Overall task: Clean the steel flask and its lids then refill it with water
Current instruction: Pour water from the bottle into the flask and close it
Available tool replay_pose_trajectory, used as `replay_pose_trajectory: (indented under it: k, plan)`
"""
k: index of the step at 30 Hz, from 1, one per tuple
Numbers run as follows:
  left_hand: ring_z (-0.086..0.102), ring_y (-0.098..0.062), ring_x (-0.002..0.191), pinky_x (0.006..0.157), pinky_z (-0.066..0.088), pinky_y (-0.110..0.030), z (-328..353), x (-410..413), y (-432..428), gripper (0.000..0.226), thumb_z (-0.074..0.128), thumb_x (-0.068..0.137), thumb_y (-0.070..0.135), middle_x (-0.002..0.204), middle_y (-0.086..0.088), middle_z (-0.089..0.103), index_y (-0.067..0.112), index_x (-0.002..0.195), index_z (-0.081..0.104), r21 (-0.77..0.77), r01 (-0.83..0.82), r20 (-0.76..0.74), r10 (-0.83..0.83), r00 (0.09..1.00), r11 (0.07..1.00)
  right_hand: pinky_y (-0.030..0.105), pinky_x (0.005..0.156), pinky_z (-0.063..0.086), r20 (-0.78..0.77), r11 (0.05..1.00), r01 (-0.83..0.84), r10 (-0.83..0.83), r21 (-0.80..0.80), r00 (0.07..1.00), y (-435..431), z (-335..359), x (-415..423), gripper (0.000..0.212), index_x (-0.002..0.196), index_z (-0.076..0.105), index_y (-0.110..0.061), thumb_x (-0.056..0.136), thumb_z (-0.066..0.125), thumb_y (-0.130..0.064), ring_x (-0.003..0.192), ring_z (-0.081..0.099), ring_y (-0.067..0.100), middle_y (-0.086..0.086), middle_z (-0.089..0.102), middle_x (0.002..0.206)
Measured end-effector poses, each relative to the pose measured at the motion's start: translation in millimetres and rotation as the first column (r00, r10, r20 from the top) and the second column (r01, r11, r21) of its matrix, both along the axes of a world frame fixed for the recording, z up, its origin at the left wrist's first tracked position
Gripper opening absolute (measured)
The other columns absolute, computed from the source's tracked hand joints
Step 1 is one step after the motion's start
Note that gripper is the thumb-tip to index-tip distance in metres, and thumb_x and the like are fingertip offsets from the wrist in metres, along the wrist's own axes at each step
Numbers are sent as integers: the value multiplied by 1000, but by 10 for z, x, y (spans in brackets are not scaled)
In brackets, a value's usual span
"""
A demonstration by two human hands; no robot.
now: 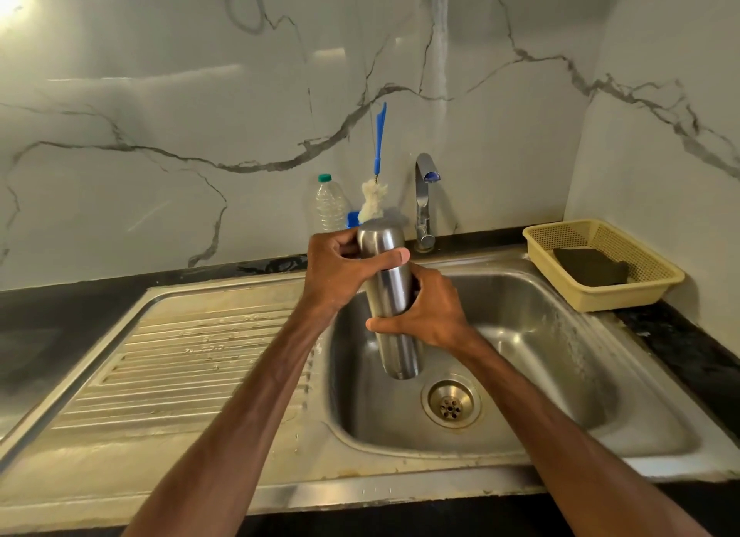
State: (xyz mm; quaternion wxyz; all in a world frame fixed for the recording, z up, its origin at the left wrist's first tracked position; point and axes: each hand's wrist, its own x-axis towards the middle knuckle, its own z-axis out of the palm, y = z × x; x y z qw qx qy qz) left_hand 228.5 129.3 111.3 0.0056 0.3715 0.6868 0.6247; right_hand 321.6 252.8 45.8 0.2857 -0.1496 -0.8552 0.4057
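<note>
I hold the steel flask (394, 296) upright over the sink basin (560, 336), a little left of the drain. My left hand (340, 270) grips its capped top end, thumb across the front. My right hand (430, 312) grips the flask's middle from the right. The lid is on the flask. Behind the flask a bottle brush with a blue handle (379, 140) and a white fluffy head (372, 200) stands against the wall.
The steel tap (424, 200) rises behind the basin, with no water running. A clear plastic bottle with a green cap (329, 206) stands left of the brush. A yellow basket (600, 264) holding a dark scrub pad sits at right. The ribbed drainboard (192, 348) lies left.
</note>
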Motion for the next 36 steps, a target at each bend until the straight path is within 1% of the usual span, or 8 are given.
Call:
replay_pose_trajectory:
  k: [11, 18, 21, 26, 28, 30, 32, 36]
  plan:
    - [77, -21, 88, 78, 61, -30, -15, -130, -37, 41, 93, 69, 12, 94, -4, 80, 5, 106, 78, -68, 114, 24, -113, 993, 991, 35, 84, 61, 49, 986, -132, 137, -101, 989, 56, 12, 18, 84, 117, 63, -25, 44, 98, -47, 93, 69, 6, -11, 71, 104]
    - [77, -22, 92, 79, 61, -31, -22, -179, -78, 44, 91, 71, 11, 99, -5, 80, 4, 112, 76, -101, 169, 12, -169, 986, 980, 26, 84, 58, 73, 974, -181, 193, -138, 979, 56, 48, 40, 79, 119, 61, -25, 51, 100, -34, 96, 68, 5, -12, 69, 106]
    - [77, -19, 93, 82, 62, -32, -14, -176, -44, 44, 90, 72, 16, 100, -3, 79, 6, 113, 75, -109, 171, 2, -172, 985, 979, 28, 86, 58, 78, 973, -174, 187, -152, 979, 79, 59, 41, 80, 120, 61, -25, 51, 100, -35, 96, 68, 5, -11, 70, 107]
    - [73, -5, 93, 77, 57, -17, 46, -80, 102, 42, 86, 74, 36, 99, 9, 78, 23, 111, 73, -130, 168, 16, -168, 986, 977, 31, 83, 61, -3, 981, -91, 92, -170, 996, 135, 87, 57, 73, 113, 64, -25, 51, 99, -36, 91, 70, 5, -10, 72, 103]
    - [72, -3, 96, 83, 58, -20, -2, -54, 118, 52, 85, 68, 46, 102, 11, 76, 28, 114, 70, -226, 191, 19, -191, 981, 955, 34, 81, 62, -33, 980, -96, 91, -173, 995, 160, 99, 68, 68, 110, 67, -23, 52, 98, -34, 91, 72, 6, -7, 74, 101]
    - [72, -5, 98, 90, 60, -31, -119, -41, 96, 60, 88, 64, 48, 105, 9, 77, 27, 117, 69, -309, 220, 19, -225, 974, 925, 39, 82, 62, -65, 977, -124, 115, -171, 991, 167, 97, 73, 69, 113, 68, -19, 51, 96, -32, 92, 73, 9, -4, 76, 102]
    - [73, -8, 97, 92, 60, -38, -214, -31, 50, 62, 93, 62, 46, 105, 8, 77, 26, 116, 71, -302, 187, -13, -200, 980, 935, 41, 82, 62, -89, 973, -145, 130, -179, 987, 138, 106, 72, 70, 113, 69, -19, 49, 94, -34, 92, 74, 12, -2, 76, 102]
    - [73, -4, 92, 87, 61, -34, -209, -2, -80, 60, 98, 56, 47, 97, 11, 78, 26, 109, 77, -215, 17, -89, -37, 995, 977, 43, 84, 62, -83, 968, -196, 184, -159, 979, 25, 148, 37, 69, 117, 66, -18, 56, 95, -28, 94, 73, 13, -3, 75, 104]
